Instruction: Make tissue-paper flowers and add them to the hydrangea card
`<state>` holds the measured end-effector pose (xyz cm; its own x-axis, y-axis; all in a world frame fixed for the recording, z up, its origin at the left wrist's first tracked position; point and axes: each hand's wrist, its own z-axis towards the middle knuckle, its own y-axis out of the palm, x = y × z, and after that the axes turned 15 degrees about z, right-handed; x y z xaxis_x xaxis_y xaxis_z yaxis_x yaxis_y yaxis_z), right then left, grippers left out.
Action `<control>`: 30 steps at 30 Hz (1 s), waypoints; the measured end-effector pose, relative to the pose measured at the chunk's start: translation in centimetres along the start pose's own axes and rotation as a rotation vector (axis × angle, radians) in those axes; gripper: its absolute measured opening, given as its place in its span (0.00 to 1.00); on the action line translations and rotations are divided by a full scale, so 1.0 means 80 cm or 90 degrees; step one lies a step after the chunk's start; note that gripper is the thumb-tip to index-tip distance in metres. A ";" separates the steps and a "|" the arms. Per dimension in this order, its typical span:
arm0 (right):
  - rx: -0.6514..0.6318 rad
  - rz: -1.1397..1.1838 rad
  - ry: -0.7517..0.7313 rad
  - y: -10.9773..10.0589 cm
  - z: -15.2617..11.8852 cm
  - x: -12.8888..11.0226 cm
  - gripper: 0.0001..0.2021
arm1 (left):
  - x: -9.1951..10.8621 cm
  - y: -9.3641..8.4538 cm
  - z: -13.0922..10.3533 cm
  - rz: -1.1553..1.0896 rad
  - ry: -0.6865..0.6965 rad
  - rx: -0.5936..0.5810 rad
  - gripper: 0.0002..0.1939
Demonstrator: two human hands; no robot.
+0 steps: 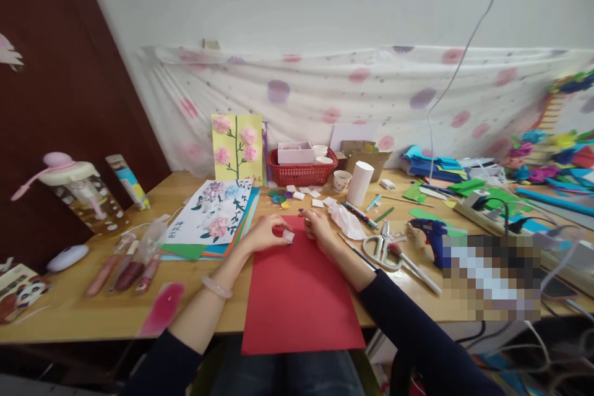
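Note:
A sheet of red paper (301,297) lies in front of me, its near end reaching past the table edge. Over its far part, my left hand (266,234) pinches a small whitish square (288,236) between thumb and fingertips. To the right of that piece is my right hand (316,228), fingers curled together above the red paper; whatever they hold, if anything, is hidden. Similar small white squares (317,203) lie scattered on the table just beyond my hands. Crumpled white tissue (347,223) rests right of my right hand.
Scissors (383,249), a marker (359,215) and a blue glue gun (431,236) lie on the right. Behind stand a red basket (302,174), a paper cup (342,181) and a white roll (361,184). Flower pictures on paper (185,223) and a bottle (83,192) are left.

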<state>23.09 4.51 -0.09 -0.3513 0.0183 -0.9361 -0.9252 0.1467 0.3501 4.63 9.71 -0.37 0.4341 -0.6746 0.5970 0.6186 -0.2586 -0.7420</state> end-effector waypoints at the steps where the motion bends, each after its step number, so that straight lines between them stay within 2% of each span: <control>1: 0.003 0.000 0.007 -0.001 0.000 -0.001 0.15 | 0.001 0.001 -0.001 0.000 0.001 -0.017 0.09; 4: -0.004 -0.010 0.004 0.001 -0.001 -0.003 0.13 | 0.001 0.006 0.001 -0.007 -0.036 -0.015 0.09; 11: -0.023 -0.064 -0.084 0.016 -0.014 -0.007 0.11 | -0.001 0.011 0.010 -0.121 -0.164 0.080 0.12; 15: -0.035 -0.132 -0.130 0.021 -0.026 -0.017 0.12 | 0.001 0.014 0.011 -0.204 -0.215 0.109 0.13; 22: -0.077 -0.205 -0.149 0.026 -0.032 -0.022 0.12 | 0.013 0.012 0.010 -0.271 -0.227 0.123 0.11; 30: -0.066 -0.225 -0.142 0.023 -0.030 -0.018 0.08 | 0.018 0.008 0.008 -0.312 -0.216 0.121 0.10</control>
<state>21.59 2.40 1.96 0.0182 0.1993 -0.9798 -0.9966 0.0819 -0.0018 6.07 9.01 0.18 0.2352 -0.2430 0.9411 0.8905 -0.3342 -0.3088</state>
